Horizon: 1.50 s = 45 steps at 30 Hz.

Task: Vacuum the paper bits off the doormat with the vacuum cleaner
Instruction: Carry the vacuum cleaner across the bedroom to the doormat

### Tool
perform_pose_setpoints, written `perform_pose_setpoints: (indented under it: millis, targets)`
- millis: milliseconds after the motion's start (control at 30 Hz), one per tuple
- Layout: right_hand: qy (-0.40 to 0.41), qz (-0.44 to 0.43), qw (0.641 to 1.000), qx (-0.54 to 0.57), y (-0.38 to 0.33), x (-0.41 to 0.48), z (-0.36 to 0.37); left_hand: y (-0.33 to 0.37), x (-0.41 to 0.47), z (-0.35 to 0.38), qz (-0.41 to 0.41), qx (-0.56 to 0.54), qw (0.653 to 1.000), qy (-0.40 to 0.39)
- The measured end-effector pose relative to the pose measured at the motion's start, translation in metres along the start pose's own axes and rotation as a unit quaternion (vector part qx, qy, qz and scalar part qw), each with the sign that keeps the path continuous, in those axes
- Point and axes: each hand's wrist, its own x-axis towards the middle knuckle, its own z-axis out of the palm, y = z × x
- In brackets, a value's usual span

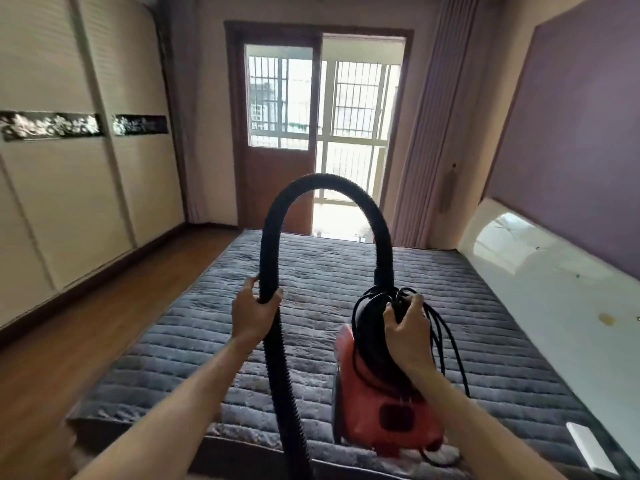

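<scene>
The left hand (pixel 251 311) grips the black ribbed hose (pixel 325 180), with the fingers curled round it from the left and the thumb on the near side. The right hand (pixel 408 336) is closed round the black top of the vacuum cleaner (pixel 377 410), and its fingers also catch several loops of the black cord (pixel 446 341). These loops hang down the right side of the machine.

The vacuum cleaner has a red body with a dark top. It is tilted, with its top away from the camera, and it sits over the near edge of a bed (pixel 173 341) covered in a grey quilted pad. It seems to hang from the right hand rather than rest on the pad, but the blurred lower edge makes this unclear.

The hose rises from the top of the machine, arches high over the bed and comes down through the left hand. From there it runs past the near edge of the bed and out of view at the bottom.

A wooden floor (pixel 52 341) lies left of the bed, with a pale wardrobe (pixel 69 202) along the wall beyond it. Straight ahead is a brown door (pixel 277 133) with a glass pane, and a curtain (pixel 426 150) hangs to its right. A glossy white headboard (pixel 554 289) runs along the right side of the bed, under a purple wall panel (pixel 571 116).
</scene>
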Motion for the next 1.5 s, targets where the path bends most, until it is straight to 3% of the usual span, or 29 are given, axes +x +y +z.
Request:
perform_pose_setpoints:
  millis: [233,467,600,1000,1500]
  targets:
    - [-0.063,-0.024,0.997,0.042,-0.065,-0.016,0.079,-0.036,0.022,-0.098,-0.003,0.006,0.998,0.068]
    - [-0.152,-0.034,0.983,0.095,-0.13,-0.034,0.157,-0.068,0.033,-0.195,-0.108,0.043,0.978,0.174]
    - [-0.196,-0.04,0.971,0.134,-0.166,-0.043,0.206,-0.083,0.045,-0.242,-0.116,0.059,0.965,0.229]
    - [-0.346,-0.086,0.907,0.222,-0.278,-0.059,0.357,-0.118,0.082,-0.369,-0.138,0.135,0.907,0.375]
    - [-0.471,-0.167,0.826,0.26,-0.404,-0.129,0.459,-0.157,0.057,-0.516,-0.201,0.197,0.831,0.48]
